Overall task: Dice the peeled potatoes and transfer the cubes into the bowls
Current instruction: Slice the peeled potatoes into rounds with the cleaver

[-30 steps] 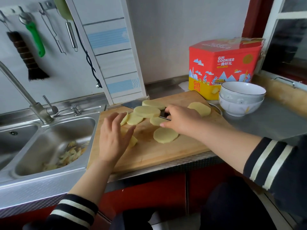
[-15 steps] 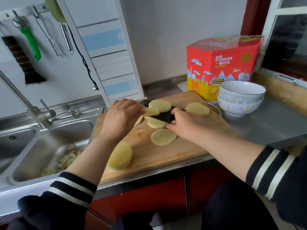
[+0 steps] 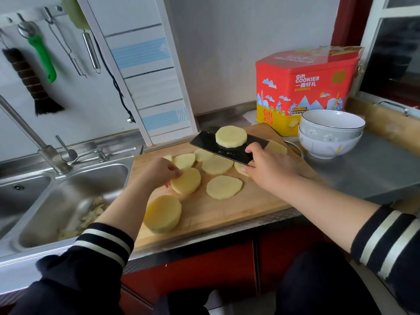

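Head view: potato slices [image 3: 223, 187] lie spread over the middle and far part of the cutting board [image 3: 256, 201]. None is diced yet. One slice [image 3: 231, 136] rides on the flat of the cleaver blade [image 3: 204, 142], lifted clear of the board. A thick remaining potato piece [image 3: 162, 213] sits at the near left edge of the board, close to the sink side.

Your right hand [image 3: 268, 169] is wrapped around the cleaver at the handle end of the blade, holding it roughly level. Your left hand [image 3: 159, 172] pinches the edge of another slice [image 3: 186, 180] between thumb and fingertips; that slice is tilted, one edge up.

Two stacked bowls [image 3: 330, 133] stand on the steel counter, just right of the board and in front of the red cookie tin [image 3: 304, 87]. Both appear empty. Judged stage: gathering slices into a stack, before cutting strips.

Risks from here:
- Slice on the blade is unrestrained; any tilt of your wrist would slide it off, possibly past the far board edge.
- Wet slices stacked unevenly may skid under the cut, bringing the edge toward your left fingertips.
- The thick piece near the board edge could be knocked into the sink [image 3: 68, 201] by your left forearm.
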Available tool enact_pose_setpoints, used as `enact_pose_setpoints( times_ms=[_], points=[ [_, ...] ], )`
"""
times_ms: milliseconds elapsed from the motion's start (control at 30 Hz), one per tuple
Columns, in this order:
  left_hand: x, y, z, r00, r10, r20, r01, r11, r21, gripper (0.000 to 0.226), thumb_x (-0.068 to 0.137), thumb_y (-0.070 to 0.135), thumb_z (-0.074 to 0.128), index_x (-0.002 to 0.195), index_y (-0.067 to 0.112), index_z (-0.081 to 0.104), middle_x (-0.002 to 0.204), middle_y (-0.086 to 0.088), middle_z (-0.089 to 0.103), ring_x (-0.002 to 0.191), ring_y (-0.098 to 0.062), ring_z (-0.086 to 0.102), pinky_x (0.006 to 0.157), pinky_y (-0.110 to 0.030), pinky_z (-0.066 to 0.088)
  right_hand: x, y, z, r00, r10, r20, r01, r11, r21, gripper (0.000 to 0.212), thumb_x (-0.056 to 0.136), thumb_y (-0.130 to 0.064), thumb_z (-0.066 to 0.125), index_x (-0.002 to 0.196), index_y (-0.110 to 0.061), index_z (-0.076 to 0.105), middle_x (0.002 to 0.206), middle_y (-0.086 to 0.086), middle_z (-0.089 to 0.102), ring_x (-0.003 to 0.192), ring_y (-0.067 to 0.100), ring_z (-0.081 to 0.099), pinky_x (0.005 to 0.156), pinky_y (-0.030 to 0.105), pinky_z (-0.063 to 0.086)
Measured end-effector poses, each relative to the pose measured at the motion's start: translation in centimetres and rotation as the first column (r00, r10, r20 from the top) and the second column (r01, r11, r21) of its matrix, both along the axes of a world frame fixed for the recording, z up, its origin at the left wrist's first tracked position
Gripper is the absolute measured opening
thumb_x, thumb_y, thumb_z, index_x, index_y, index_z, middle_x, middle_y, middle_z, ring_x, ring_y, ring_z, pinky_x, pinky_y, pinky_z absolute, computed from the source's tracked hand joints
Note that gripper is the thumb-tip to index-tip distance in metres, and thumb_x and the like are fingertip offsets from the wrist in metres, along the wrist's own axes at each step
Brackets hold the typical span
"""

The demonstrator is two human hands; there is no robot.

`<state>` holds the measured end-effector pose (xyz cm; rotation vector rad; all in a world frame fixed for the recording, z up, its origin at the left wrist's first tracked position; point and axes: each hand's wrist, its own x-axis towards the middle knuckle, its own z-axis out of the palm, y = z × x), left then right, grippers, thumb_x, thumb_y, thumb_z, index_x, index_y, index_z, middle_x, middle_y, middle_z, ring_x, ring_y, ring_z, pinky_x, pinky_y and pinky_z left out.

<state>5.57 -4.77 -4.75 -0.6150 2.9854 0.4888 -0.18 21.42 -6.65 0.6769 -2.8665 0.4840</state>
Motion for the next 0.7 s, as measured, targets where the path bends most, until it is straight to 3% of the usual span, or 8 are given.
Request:
enact_pose_setpoints(
  times_ms=[67, 100, 200, 267, 367, 467, 567, 700],
  points=[
    [-0.2, -0.3, -0.2, 0.999, 0.038, 0.029, -0.035, 0.995, -0.093, 0.023, 0.094, 0.037, 0.063, 0.097, 0.015, 0.067, 0.071, 0.005, 0.064, 0.061, -0.008, 0.06, 0.056, -0.019, 0.045, 0.1, 0.2, -0.2, 0.998, 0.014, -0.058, -0.013, 1.0, 0.025, 0.043, 0.097, -0.043, 0.052, 0.133, -0.026, 0.036, 0.11, -0.006, 0.066, 0.093, 0.019, 0.063, 0.053, 0.025, 0.035],
    [-0.5, -0.6, -0.2, 0.998, 0.058, -0.037, -0.063, 0.987, -0.149, 0.026, 0.093, 0.04, 0.062, 0.098, 0.015, 0.069, 0.076, 0.004, 0.065, 0.066, -0.012, 0.061, 0.06, -0.025, 0.05, 0.1, 0.2, -0.3, 0.996, 0.021, -0.085, -0.018, 0.999, 0.033, 0.042, 0.097, -0.043, 0.052, 0.132, -0.026, 0.036, 0.108, -0.007, 0.066, 0.091, 0.019, 0.063, 0.051, 0.025, 0.033],
    [-0.8, 0.3, 1.1, 0.89, -0.019, -0.456, -0.088, 0.973, -0.213, 0.028, 0.093, 0.045, 0.059, 0.105, 0.021, 0.066, 0.101, 0.004, 0.064, 0.085, -0.018, 0.058, 0.068, -0.032, 0.05, 0.3, 0.2, -0.7, 0.99, 0.031, -0.141, -0.024, 0.998, 0.056, 0.039, 0.097, -0.042, 0.053, 0.128, -0.026, 0.038, 0.106, -0.007, 0.066, 0.09, 0.019, 0.064, 0.05, 0.025, 0.031],
    [-1.4, 2.2, 2.6, 0.803, -0.22, -0.554, 0.078, 0.96, -0.269, 0.043, 0.09, 0.05, 0.062, 0.124, 0.024, 0.059, 0.121, 0.002, 0.059, 0.108, -0.019, 0.053, 0.084, -0.035, 0.048, 0.6, 0.0, -1.0, 0.987, 0.033, -0.159, -0.024, 0.998, 0.06, 0.04, 0.095, -0.045, 0.054, 0.126, -0.026, 0.038, 0.106, -0.006, 0.065, 0.091, 0.02, 0.064, 0.054, 0.027, 0.034],
    [-2.7, 5.2, 3.7, 0.832, -0.464, -0.304, 0.366, 0.871, -0.326, 0.082, 0.08, 0.059, 0.068, 0.148, 0.026, 0.035, 0.149, 0.002, 0.038, 0.137, -0.022, 0.028, 0.111, -0.039, 0.028, 1.3, 0.0, -1.3, 0.982, 0.038, -0.183, -0.025, 0.997, 0.071, 0.041, 0.095, -0.047, 0.054, 0.126, -0.026, 0.038, 0.108, -0.004, 0.063, 0.093, 0.022, 0.064, 0.058, 0.028, 0.036],
    [-4.5, 6.4, 2.9, 0.845, -0.516, -0.139, 0.465, 0.839, -0.282, 0.1, 0.073, 0.061, 0.074, 0.153, 0.032, 0.021, 0.156, 0.005, 0.026, 0.144, -0.023, 0.016, 0.117, -0.043, 0.017, 2.2, 0.4, -1.9, 0.977, 0.061, -0.205, -0.042, 0.994, 0.096, 0.042, 0.094, -0.047, 0.054, 0.126, -0.025, 0.038, 0.108, -0.004, 0.062, 0.094, 0.021, 0.064, 0.06, 0.029, 0.041],
    [-6.1, 6.2, 2.3, 0.865, -0.5, -0.039, 0.476, 0.844, -0.247, 0.103, 0.071, 0.057, 0.077, 0.153, 0.032, 0.019, 0.153, 0.005, 0.032, 0.144, -0.024, 0.018, 0.119, -0.047, 0.017, 3.0, 0.7, -2.7, 0.972, 0.087, -0.217, -0.064, 0.992, 0.108, 0.044, 0.094, -0.048, 0.053, 0.128, -0.025, 0.037, 0.108, -0.003, 0.061, 0.093, 0.021, 0.064, 0.059, 0.029, 0.04],
    [-6.8, 6.2, 1.8, 0.847, -0.532, 0.021, 0.528, 0.834, -0.163, 0.106, 0.072, 0.052, 0.08, 0.153, 0.034, 0.014, 0.141, 0.009, 0.049, 0.137, -0.019, 0.03, 0.111, -0.04, 0.027, 3.3, 1.1, -3.6, 0.958, 0.111, -0.265, -0.078, 0.988, 0.131, 0.046, 0.095, -0.048, 0.051, 0.13, -0.024, 0.036, 0.104, -0.002, 0.061, 0.089, 0.021, 0.064, 0.056, 0.028, 0.037]
  ],
)
